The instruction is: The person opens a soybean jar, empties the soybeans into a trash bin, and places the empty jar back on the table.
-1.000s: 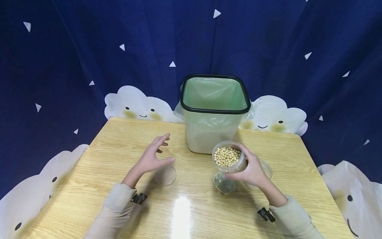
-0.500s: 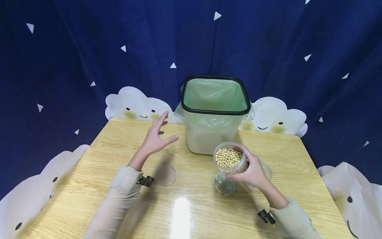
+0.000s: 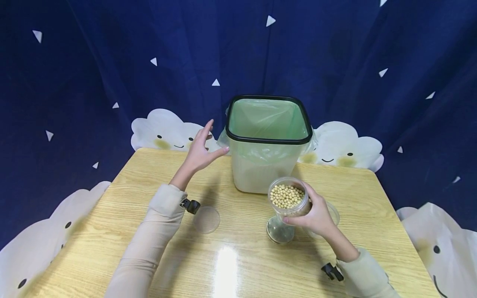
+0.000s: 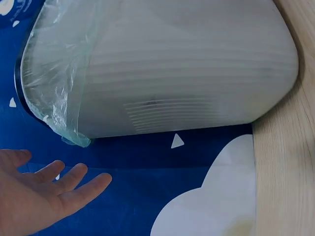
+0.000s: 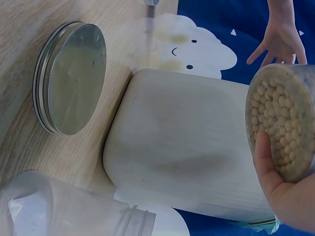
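My right hand (image 3: 316, 213) grips a clear plastic jar (image 5: 280, 169) of round, pale yellow beans (image 3: 286, 196) that look like soybeans. Its open mouth faces up, tilted slightly toward me, in front of a pale waste bin (image 3: 257, 171). Raised at the bin's left side, my left hand (image 3: 201, 151) holds nothing, its fingers spread and thumb apart. The left wrist view has these fingers (image 4: 88, 191) beside the bin's wall. A green plastic bag (image 3: 268, 120) lines the bin beneath a black rim (image 3: 266, 141).
Two stacked metal lids (image 3: 280, 230) lie on the wooden table (image 3: 246, 265) below the held jar. Another clear jar (image 5: 83, 206) stands to their right, partly hidden by my right hand. A clear round disc (image 3: 206, 219) lies to the left. A blue curtain (image 3: 179, 49) hangs behind.
My left hand has risen forward from above the clear disc to beside the bin's rim. My right hand and the jar of beans have barely moved.
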Demonstrator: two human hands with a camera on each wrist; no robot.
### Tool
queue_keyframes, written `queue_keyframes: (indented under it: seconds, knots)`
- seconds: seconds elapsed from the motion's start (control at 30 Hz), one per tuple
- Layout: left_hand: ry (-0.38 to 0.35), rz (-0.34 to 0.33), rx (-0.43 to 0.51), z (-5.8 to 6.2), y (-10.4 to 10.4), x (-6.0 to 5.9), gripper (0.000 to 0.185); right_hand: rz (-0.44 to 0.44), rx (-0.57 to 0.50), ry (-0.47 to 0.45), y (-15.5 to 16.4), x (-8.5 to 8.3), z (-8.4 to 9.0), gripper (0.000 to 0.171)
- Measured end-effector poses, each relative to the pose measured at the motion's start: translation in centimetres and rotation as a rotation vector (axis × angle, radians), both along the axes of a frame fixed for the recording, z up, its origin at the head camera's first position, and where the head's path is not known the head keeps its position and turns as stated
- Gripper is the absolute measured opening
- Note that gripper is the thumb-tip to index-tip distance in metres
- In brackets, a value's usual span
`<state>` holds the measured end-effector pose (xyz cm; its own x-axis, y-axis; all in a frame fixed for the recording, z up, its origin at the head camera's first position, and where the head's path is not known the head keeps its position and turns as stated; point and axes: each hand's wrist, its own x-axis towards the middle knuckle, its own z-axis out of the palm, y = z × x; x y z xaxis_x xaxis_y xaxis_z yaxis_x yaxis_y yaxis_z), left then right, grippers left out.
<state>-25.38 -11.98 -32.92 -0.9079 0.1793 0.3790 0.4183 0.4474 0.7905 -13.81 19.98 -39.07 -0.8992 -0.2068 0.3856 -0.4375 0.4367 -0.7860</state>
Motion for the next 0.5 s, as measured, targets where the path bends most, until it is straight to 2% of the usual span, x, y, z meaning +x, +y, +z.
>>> queue_keyframes:
  seconds: [0.23,0.5]
  knots:
    - [-0.032,-0.027,0.034,0.4,0.6,-1.6,0.086,-0.023,0.016,-0.009,0.1,0.0,-0.1,0.094]
    - [-0.104,-0.052,0.084,1.7,2.1,-2.8,0.078,-0.028,0.036,-0.022,0.3,-0.2,-0.3,0.094]
